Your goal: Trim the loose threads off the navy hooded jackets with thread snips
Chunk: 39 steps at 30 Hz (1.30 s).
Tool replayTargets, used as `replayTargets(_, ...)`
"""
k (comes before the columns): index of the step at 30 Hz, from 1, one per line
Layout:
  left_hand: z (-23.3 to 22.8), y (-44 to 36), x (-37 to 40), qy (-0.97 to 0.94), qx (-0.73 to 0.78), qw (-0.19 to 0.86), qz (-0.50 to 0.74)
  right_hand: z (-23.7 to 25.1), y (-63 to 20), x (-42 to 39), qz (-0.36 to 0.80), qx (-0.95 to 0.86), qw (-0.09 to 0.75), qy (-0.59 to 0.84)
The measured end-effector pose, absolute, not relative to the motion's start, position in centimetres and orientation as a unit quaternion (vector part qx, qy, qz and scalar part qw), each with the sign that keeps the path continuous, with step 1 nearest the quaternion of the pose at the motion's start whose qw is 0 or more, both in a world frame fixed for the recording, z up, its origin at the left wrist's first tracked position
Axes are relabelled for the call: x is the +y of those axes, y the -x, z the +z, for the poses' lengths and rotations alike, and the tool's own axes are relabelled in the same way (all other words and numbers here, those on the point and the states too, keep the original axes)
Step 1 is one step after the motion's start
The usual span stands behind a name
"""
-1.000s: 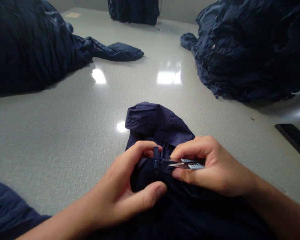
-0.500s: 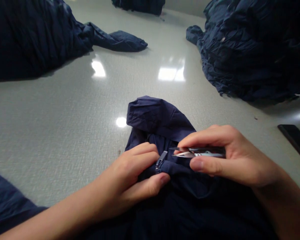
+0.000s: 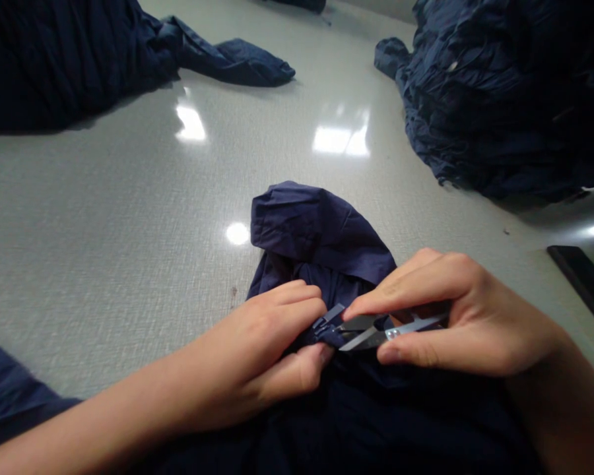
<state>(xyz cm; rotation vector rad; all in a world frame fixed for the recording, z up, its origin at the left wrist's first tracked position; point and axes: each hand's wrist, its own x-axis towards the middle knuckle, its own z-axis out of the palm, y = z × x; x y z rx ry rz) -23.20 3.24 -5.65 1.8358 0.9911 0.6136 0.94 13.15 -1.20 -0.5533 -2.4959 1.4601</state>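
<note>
A: Where's the navy garment (image 3: 321, 227) sitting?

B: On the grey surface (image 3: 103, 218), right in front of the person, bunched up with one folded end pushed away from them and the rest running off the bottom of the view.

A: And the hands?

B: The left hand (image 3: 262, 356) is closed on a fold of the cloth, thumb underneath and fingers on top, pinching it just beside the zipper pull (image 3: 329, 316). The right hand (image 3: 455, 316) is closed around a pair of thread snips (image 3: 376, 330), forefinger along the top and thumb below. The blades are slightly parted, and their tips sit right at the zipper pull, almost touching the left fingertips.

A: That's tight. What could go wrong?

B: I'd say the main risk is nicking the fabric or the zipper tape. The cloth is puckered under the tips, so a squeeze could catch a fold along with whatever thread is there; I can't actually make out a loose thread. The left thumb is also close enough that a slip of the blades could catch skin.

A: Anything else about?

B: A dark heap of garments at far left (image 3: 54, 59) with a sleeve trailing out, a bigger stack at far right (image 3: 505, 99), and a flat black object (image 3: 581, 280) at the right edge. All well apart from the hands
</note>
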Motion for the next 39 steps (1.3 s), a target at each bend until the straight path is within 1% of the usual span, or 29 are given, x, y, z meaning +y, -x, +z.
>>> replayTargets(14,-6.01,23.21,3.25,-0.755,0.397,0.461,0.244,-1.56,-0.9,12.93,0.456,-0.865,0.115,0.172)
replayTargets(19,-6.2,23.11,3.27,-0.759,0.394,0.454,0.249,-1.54,-0.76,12.72,0.46,-0.864,0.111,0.172)
replayTargets(29,-5.98,23.14,3.09,-0.761,0.4,0.452,0.239,-1.31,-1.14,12.81,0.421,-0.889,0.109,0.144)
replayTargets(36,-5.94,23.05,3.23,-0.762,0.4,0.444,0.247,-1.33,-1.0,12.55,0.457,-0.868,0.12,0.154)
replayTargets(39,-6.17,23.14,3.02,-0.762,0.404,0.434,0.261,-1.17,-1.19,12.56,0.5,-0.831,0.128,0.207)
